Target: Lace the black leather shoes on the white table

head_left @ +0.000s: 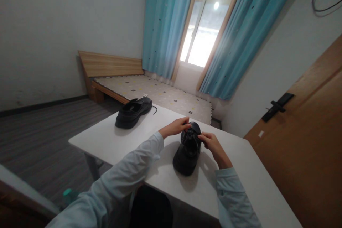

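Observation:
A black lace-up shoe (185, 158) rests on the white table in front of me, its toe pointing away. My left hand (179, 127) is at the left side of the shoe's front, with its fingers pinched together near the laces. On the right side of the laces, my right hand (211, 141) is also closed in a pinch. What either hand grips is too small to make out. Another black shoe (130, 113) stands at the table's far left, with a loose lace end lying beside its toe.
The white table (107, 148) reaches both sides of me. Behind it is a low bed (160, 94) with a wooden headboard, below blue curtains (165, 25). A wooden door (301, 142) is at the right. A green-topped object (68, 193) is at lower left.

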{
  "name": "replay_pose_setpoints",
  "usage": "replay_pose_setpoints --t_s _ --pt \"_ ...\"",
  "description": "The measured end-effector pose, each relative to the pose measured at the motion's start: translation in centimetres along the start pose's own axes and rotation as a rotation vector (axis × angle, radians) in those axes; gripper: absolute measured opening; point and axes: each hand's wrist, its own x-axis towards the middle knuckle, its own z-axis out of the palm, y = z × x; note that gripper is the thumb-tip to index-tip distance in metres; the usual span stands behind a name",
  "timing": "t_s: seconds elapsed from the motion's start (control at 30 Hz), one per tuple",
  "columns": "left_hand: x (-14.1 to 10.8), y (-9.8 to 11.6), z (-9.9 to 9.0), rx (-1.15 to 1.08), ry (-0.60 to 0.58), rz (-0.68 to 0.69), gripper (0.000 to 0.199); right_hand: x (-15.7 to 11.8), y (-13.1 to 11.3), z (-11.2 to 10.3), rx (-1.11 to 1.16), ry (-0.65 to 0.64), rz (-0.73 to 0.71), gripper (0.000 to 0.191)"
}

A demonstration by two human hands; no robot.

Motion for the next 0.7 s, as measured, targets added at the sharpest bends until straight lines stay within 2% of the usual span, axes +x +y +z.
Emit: replay_pose_setpoints --t_s 0.17,0.33,0.43,0.57,0.7 --pt "-0.2 0.6 0.1 0.039 0.018 -0.023 0.025 0.2 0.3 -0.1 -0.036 0.001 -0.014 0.035" --pt "-0.2 0.9 0.4 0.111 0.076 0.013 0.028 0.4 0.6 0.2 -0.041 0.107 -0.145 0.040" --pt "-0.3 1.1 0.2 0.137 0.053 0.050 0.029 0.5 0.4 0.4 -0.018 0.129 -0.206 0.042" --pt "-0.6 1.5 -0.1 0.104 -0.025 0.121 0.027 0.6 0.2 0.4 0.067 0.173 -0.209 0.040" --pt "-0.7 1.3 0.0 0.084 -0.051 0.149 0.024 0.2 -0.5 0.1 0.002 0.267 -0.365 0.033"
